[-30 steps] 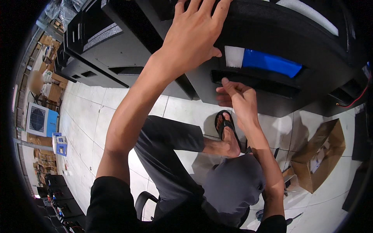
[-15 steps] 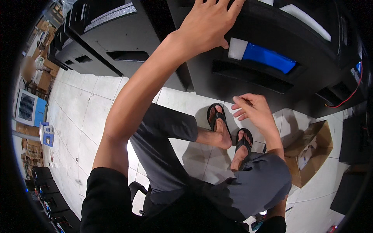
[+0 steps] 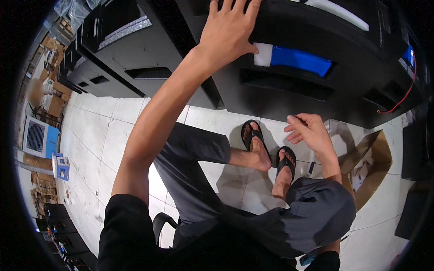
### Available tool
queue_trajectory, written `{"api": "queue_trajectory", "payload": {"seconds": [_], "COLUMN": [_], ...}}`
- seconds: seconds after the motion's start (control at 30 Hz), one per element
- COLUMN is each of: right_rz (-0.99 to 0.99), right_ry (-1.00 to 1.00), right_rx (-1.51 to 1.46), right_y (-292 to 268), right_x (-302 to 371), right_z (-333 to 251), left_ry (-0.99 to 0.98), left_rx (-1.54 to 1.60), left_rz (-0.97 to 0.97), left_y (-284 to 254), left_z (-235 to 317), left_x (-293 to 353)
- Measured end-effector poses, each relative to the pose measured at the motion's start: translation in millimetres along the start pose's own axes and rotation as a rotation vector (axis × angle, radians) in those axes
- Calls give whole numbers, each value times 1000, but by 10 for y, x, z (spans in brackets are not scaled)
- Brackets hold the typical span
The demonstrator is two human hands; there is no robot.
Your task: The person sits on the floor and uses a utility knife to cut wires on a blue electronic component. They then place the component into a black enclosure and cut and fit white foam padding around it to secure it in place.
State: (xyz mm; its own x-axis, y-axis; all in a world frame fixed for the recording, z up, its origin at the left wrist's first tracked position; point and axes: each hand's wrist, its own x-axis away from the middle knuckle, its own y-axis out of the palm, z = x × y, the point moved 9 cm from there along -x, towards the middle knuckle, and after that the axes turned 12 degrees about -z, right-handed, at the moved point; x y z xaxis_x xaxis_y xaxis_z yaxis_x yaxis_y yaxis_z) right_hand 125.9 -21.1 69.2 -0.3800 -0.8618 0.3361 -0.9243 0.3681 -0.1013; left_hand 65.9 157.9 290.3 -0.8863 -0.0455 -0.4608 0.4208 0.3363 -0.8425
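My left hand (image 3: 230, 31) lies with spread fingers on the upper part of a large black cabinet (image 3: 352, 106). Its thumb reaches beside a white foam block (image 3: 263, 54). Next to the foam, a blue wrapped pack (image 3: 300, 60) sits in an opening of the cabinet, above a long dark slot (image 3: 287, 84). Low in front of the cabinet, my right hand (image 3: 313, 134) hangs in the air with loosely curled, parted fingers. Nothing shows in it, though the palm side is partly hidden.
More black cabinets (image 3: 117, 58) stand to the left. A red wire (image 3: 410, 92) hangs down the cabinet's right side. An open cardboard box (image 3: 373, 169) rests on the tiled floor by my right knee. Far left stand a blue-and-white fan unit (image 3: 40, 137) and a blue basket (image 3: 61, 167).
My left hand has shifted slightly left and down along the view, its thumb now at the foam. The right hand has moved a little right, away from the slot. The view has also shifted.
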Motion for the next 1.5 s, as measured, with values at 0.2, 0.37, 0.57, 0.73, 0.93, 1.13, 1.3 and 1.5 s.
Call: {"api": "queue_trajectory", "payload": {"seconds": [0.2,0.37,0.57,0.73,0.93,1.13,1.3,1.5], "right_rz": [-13,15,34,29,48,78,-34,-72], "right_ry": [-47,-85,-120,-140,-119,-148,-91,-26], "right_rx": [-16,-20,-27,-20,-7,-1,31,100], "right_y": [-21,-82,-135,-87,-138,-162,30,118], "right_x": [47,210,318,388,430,432,279,169], "right_z": [32,-64,-72,-79,-55,-81,12,87], "left_ry": [-21,12,9,-18,-31,-73,396,498], "left_rx": [-262,-90,-65,-135,-82,-40,253,83], "left_rz": [8,18,-58,-95,-127,-8,83,54], "left_y": [278,206,239,257,298,179,325,815], "left_z": [-177,-177,-140,-178,-196,-62,940,1521], "left_x": [1,-20,-56,-41,-54,-25,486,137]}}
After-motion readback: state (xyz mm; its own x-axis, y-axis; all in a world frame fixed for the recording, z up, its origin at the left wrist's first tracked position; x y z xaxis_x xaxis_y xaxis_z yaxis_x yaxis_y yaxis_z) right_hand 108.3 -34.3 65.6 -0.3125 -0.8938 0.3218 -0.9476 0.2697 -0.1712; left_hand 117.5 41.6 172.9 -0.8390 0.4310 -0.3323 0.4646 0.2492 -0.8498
